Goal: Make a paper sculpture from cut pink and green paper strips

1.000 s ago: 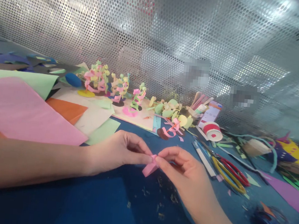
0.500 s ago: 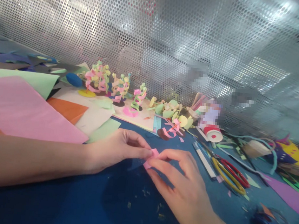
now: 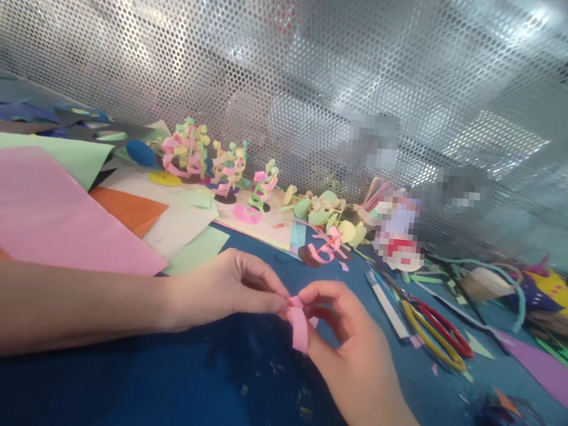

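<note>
A small pink paper strip hangs between my two hands above the blue tabletop, bent over at its upper end. My left hand pinches that upper end between thumb and forefinger. From the other side, my right hand has its curled fingers on the same strip; its thumb lies beside the hanging part, and another bit of pink shows behind it. Just beyond the hands, a curled pink paper piece rests with a dark round base on the table.
Large pink paper and other coloured sheets lie at left. Curly paper figures stand along the back before a perforated metal screen. To the right are red-handled scissors, yellow-handled scissors and a dark blue object.
The pink strip has turned, and a longer length of it now hangs down in front of my right fingers. My right fingers have shifted on it; both hands stay in nearly the same place.
</note>
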Demonstrator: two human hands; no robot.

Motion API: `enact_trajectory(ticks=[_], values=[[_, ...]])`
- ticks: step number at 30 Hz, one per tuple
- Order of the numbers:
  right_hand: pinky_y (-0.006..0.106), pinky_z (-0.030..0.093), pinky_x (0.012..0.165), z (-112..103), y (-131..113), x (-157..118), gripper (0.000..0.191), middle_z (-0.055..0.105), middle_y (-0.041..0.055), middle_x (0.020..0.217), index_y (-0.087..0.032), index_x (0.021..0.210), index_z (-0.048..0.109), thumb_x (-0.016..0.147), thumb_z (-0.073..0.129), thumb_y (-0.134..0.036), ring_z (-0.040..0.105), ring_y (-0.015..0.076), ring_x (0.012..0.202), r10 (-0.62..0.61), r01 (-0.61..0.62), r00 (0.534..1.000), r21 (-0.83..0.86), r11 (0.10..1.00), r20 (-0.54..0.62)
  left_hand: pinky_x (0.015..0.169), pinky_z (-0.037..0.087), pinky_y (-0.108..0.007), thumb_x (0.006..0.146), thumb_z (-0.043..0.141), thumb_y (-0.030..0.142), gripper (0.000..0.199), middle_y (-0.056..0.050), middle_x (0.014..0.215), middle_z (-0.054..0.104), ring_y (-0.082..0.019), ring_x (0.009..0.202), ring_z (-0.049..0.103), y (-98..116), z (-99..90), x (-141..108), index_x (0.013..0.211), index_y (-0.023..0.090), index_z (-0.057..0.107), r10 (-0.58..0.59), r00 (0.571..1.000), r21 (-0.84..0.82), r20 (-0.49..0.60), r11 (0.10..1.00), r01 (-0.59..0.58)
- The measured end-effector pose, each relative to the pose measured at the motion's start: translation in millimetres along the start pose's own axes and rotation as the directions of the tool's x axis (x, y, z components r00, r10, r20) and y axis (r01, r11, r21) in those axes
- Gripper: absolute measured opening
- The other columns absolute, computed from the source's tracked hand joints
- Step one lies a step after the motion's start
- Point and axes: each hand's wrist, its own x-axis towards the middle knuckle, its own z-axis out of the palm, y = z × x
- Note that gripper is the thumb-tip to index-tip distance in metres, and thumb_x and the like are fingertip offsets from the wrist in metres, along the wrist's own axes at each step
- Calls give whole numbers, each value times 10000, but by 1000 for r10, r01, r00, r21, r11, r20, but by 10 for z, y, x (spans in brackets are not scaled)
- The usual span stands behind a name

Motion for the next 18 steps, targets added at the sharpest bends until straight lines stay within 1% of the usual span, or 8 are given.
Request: enact_trajectory(ticks=[2,4,6,9,12,15,18], values=[[246,504,667,6,-8,5,112,577,-3,845,-238,888,527,799,595,-250,586,134,751,105,-110,994,124,986,43,772,497,-248,720,685,326,203,-28,839,727,-156,806,653,12,2,-5,845,168,710,-2,1000,27,-14,1000,2],[227,503,644,6,-16,17,124,562,-6,828,-231,892,521,799,593,-272,576,126,740,159,-170,985,201,965,67,781,495,-259,716,687,328,225,-37,865,725,-164,825,650,16,5,-7,874,169,707,4,1000,46,-9,999,-3],[209,500,608,4,-22,36,134,544,-10,814,-229,900,522,795,593,-273,561,115,712,197,-213,976,251,944,89,780,498,-268,703,699,324,239,-36,867,722,-165,823,649,10,9,-5,887,171,701,9,1000,43,14,999,-9],[196,494,566,-3,-22,65,125,536,-18,784,-222,880,538,787,598,-282,543,104,661,244,-278,958,278,919,153,767,504,-273,685,710,326,238,-26,834,719,-162,798,650,-9,14,2,869,176,700,14,1000,53,25,999,-15],[190,484,552,-14,-20,82,130,547,-20,780,-218,859,558,782,603,-313,540,100,655,253,-297,950,287,911,181,767,500,-266,685,704,345,235,-24,836,720,-167,804,649,-27,14,9,858,185,711,23,1000,97,2,995,-23],[190,471,541,-25,-23,82,127,562,-23,760,-215,828,579,780,607,-330,538,97,634,236,-274,958,273,922,163,758,495,-262,698,685,372,238,-25,838,722,-178,811,645,-31,11,8,856,197,720,15,1000,169,-20,986,-12],[201,462,556,-27,-26,74,124,578,-24,718,-206,777,593,777,612,-328,536,99,613,225,-253,963,225,941,146,749,489,-247,719,665,361,216,-17,828,719,-169,800,638,-15,13,-1,855,202,718,26,1000,203,-13,979,-23]])
